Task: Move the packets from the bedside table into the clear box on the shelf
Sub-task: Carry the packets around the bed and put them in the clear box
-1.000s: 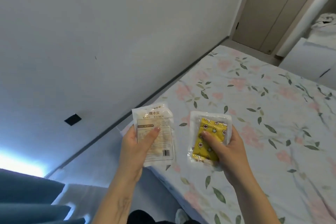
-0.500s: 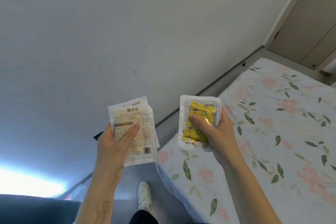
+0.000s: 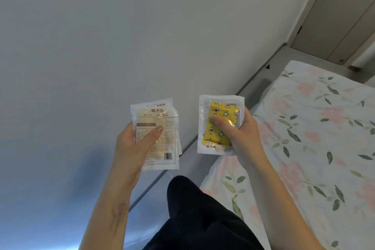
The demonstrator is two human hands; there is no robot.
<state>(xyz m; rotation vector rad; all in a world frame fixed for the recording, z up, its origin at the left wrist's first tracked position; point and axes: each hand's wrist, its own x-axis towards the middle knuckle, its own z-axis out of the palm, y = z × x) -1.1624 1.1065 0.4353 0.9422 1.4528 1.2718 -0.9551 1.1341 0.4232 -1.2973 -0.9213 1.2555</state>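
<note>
Our left hand (image 3: 134,144) grips white packets (image 3: 156,134), our right hand (image 3: 241,134) a yellow packet (image 3: 220,126); box not in view, delivery pending.

Beige-printed white packet (image 3: 157,135), yellow star-patterned packet (image 3: 220,124), pink-and-green floral bedsheet (image 3: 316,148), dark trousers (image 3: 203,215)

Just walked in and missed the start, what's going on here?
A person is carrying packets, walking beside a bed. The left hand grips beige hand-warmer packets; the right hand grips a clear packet with a yellow patterned pouch. Neither the bedside table nor the clear box is in view.
</note>
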